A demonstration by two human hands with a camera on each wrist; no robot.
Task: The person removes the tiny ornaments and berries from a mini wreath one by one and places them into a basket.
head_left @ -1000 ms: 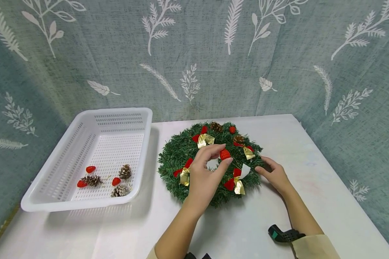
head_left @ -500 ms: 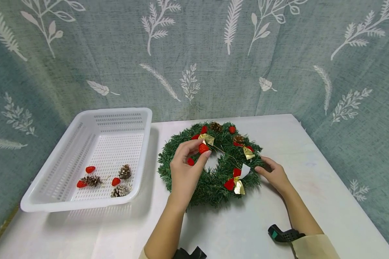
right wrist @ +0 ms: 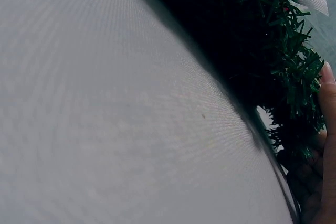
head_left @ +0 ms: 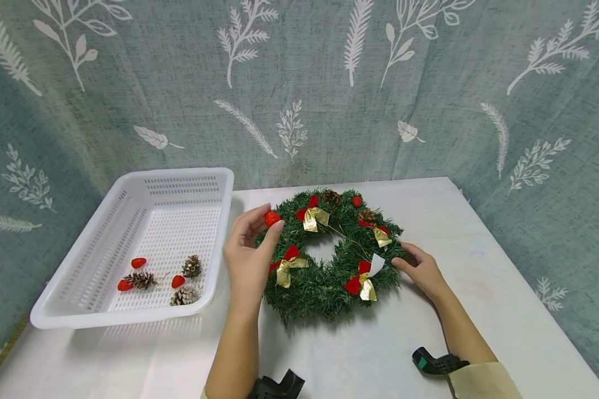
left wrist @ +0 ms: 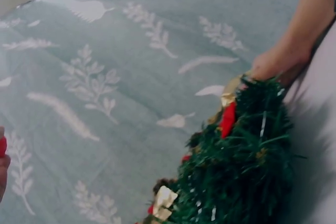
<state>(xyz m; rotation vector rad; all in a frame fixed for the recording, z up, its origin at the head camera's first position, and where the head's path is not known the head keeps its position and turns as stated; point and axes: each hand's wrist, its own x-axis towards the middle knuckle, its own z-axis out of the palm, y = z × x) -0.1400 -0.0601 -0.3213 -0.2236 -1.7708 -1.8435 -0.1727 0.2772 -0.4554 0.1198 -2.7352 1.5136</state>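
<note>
Between thumb and fingertips my left hand (head_left: 247, 257) pinches a small red berry ornament (head_left: 272, 219), raised over the left side of a green Christmas wreath (head_left: 329, 296). Only a sliver of that berry (left wrist: 2, 147) shows at the left edge of the left wrist view. My right hand (head_left: 421, 270) grips the wreath's right edge; in the right wrist view the thumb (right wrist: 328, 95) lies against the greenery and the other fingers are tucked low beside it. Red-and-gold bows (head_left: 313, 216), pine cones (head_left: 331, 197) and another red berry (head_left: 356, 201) decorate the wreath.
To the left stands a white perforated plastic basket (head_left: 130, 317) with several pine cones (head_left: 192, 266) and red berries (head_left: 138, 262) inside. A patterned grey-green curtain (head_left: 299, 138) hangs behind the white table (head_left: 479, 266). Black cameras sit on both wrists.
My left hand has moved left with the red berry, from over the wreath's centre to its left side, uncovering the left bow. My right hand stays at the wreath's right edge.
</note>
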